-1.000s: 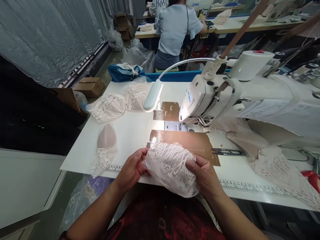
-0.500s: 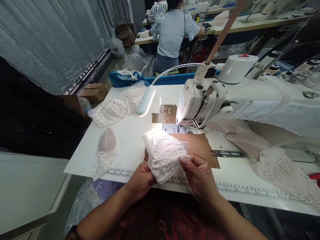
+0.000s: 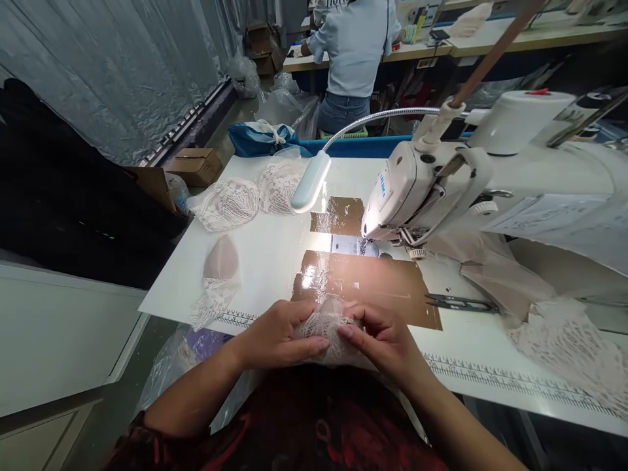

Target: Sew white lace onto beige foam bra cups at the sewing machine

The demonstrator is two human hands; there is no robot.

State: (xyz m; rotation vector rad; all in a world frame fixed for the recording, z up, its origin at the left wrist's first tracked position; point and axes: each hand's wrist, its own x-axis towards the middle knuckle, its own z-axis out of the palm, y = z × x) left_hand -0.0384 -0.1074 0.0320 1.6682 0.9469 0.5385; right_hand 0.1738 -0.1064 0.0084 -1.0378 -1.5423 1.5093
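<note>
Close to my body, at the table's front edge, a white lace bra cup [image 3: 328, 330] is gripped from both sides. My left hand [image 3: 284, 333] holds its left side, thumb lying across the lace. My right hand [image 3: 385, 337] pinches its right side between thumb and fingers. Part of the cup is hidden behind the fingers. Beyond my hands stands a white sewing machine [image 3: 407, 190], its needle area lit. Thread snips [image 3: 461, 303] lie to the right of my right hand. A beige cup with lace attached [image 3: 220, 261] lies to the left.
Two lace cups [image 3: 230, 203] rest at the table's far left. A lamp [image 3: 312, 182] on a bent neck hangs over the table. Beige mesh and lace pieces [image 3: 569, 340] spread at the right. A person in a light blue shirt [image 3: 356, 49] sits ahead at another table.
Both hands have drawn the lace cup nearer to my body and closed in around it. The cup is now bunched and mostly covered by fingers. My view has tipped down slightly.
</note>
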